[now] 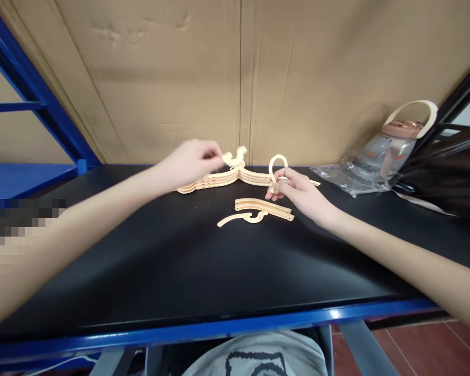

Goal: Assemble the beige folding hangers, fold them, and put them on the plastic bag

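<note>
A stack of cream-coloured folding hangers point(219, 180) lies at the back of the table, their hooks towards the cardboard. My left hand point(198, 161) is at the stack's left side, fingers pinched at the tip of a blurred hanger hook point(235, 157). My right hand point(293, 190) grips another cream hanger piece by its base, and its round hook point(278, 157) stands up above the fingers. Just in front of it lie two curved hanger arms point(263, 206) side by side. A loose piece with a hook point(253, 218) lies nearest to me, partly against them.
A clear jug with a handle point(391, 149) stands at the back right, with crumpled clear plastic point(348, 177) beside it. Black wrapping point(450, 172) bulks at the right edge. Cardboard point(172, 78) closes off the back; a blue frame point(39, 89) rises on the left.
</note>
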### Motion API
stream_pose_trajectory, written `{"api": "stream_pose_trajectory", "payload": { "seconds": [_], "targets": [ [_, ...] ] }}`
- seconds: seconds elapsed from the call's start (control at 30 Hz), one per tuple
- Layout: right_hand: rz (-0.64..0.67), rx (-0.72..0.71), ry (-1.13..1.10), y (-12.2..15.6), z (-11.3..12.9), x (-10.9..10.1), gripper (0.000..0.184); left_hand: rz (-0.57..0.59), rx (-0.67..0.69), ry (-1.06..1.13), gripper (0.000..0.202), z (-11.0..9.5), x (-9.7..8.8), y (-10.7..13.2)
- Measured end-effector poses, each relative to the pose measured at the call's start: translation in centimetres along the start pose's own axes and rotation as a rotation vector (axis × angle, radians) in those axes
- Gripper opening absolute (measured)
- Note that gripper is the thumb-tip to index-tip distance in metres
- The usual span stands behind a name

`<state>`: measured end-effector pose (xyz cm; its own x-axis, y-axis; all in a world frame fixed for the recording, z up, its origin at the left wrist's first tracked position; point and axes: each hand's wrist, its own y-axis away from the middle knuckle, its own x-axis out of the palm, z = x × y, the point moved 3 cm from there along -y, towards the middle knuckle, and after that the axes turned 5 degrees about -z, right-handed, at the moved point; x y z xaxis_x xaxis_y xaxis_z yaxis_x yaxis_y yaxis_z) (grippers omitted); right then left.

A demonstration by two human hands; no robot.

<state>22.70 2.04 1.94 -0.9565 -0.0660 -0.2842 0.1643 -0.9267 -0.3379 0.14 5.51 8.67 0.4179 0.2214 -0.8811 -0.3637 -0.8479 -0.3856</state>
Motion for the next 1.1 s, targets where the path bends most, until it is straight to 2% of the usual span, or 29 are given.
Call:
{"api": "stream_pose_trajectory", "payload": {
  "seconds": [0.07,0.13,0.2,0.3,0.43,0.5,0.63,0.73,0.9,1.1],
  "targets": [
    [-0.025,0.101,-0.053,-0.1,-0.2,-0.1,0.004,0.270,0.047,0.131,0.024,-2.0,1.8,2.4],
    [-0.036,0.178,-0.088,-0.1,-0.3,-0.2,0.004,0.420,0.131,0.212,0.029,-3.4,3.3,4.1],
    [-0.042,0.214,-0.115,0.0,-0.2,-0.2,0.006,0.464,0.186,0.237,0.031,-3.7,4.5,5.0],
    [-0.054,0.217,-0.140,0.0,-0.3,-0.3,0.008,0.409,0.209,0.154,0.030,-3.1,5.2,5.1],
    [-0.056,0.181,-0.157,0.0,-0.7,-0.1,0.006,0.192,0.278,0.014,0.024,-2.0,4.8,5.3],
    [-0.043,0.172,-0.171,0.1,-0.8,0.1,0.012,0.136,0.325,0.012,0.029,-1.9,4.6,5.7],
    [0.005,0.172,-0.184,0.3,-0.9,0.4,0.024,0.152,0.530,0.008,0.039,-2.8,5.1,6.6],
    [-0.015,0.152,-0.138,0.3,-1.0,0.4,0.023,0.196,0.632,0.002,0.034,-3.4,5.8,7.0],
    [-0.088,0.104,-0.002,-0.1,-1.7,0.2,0.022,0.203,0.625,-0.003,0.025,-3.7,6.2,6.9],
    [-0.138,0.168,-0.064,-0.4,-2.3,-0.1,0.017,0.182,0.616,-0.225,0.019,-3.2,5.1,6.5]
  ]
}}
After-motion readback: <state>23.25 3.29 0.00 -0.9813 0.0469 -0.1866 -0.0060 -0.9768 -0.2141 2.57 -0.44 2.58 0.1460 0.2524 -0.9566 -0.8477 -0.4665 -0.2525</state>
